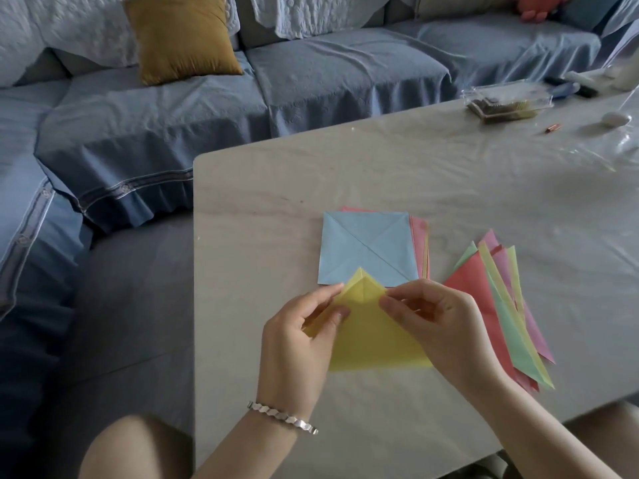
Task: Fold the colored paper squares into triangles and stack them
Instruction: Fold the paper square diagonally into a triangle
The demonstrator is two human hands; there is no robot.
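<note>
On the table (449, 174), a stack of squares (366, 247) topped in blue lies far of the hands, with the folded triangles (484, 305) fanned to its right. The yellow paper (370, 337) sits nearest, its tip overlapping the blue sheet. The left hand (297, 337) pinches its left edge; the right hand (439, 323), fingers curled, pinches its right edge beside the tip.

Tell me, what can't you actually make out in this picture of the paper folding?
All in the head view:
1. Sheets under the blue square: covered by it, only pink edges show, uncountable.
2. Side corners of the yellow paper: behind the left hand and right hand.
3. Lower sheets in the stack of triangles: covered by the upper ones.
4. Contents of the clear box: far away, blurred.
</note>
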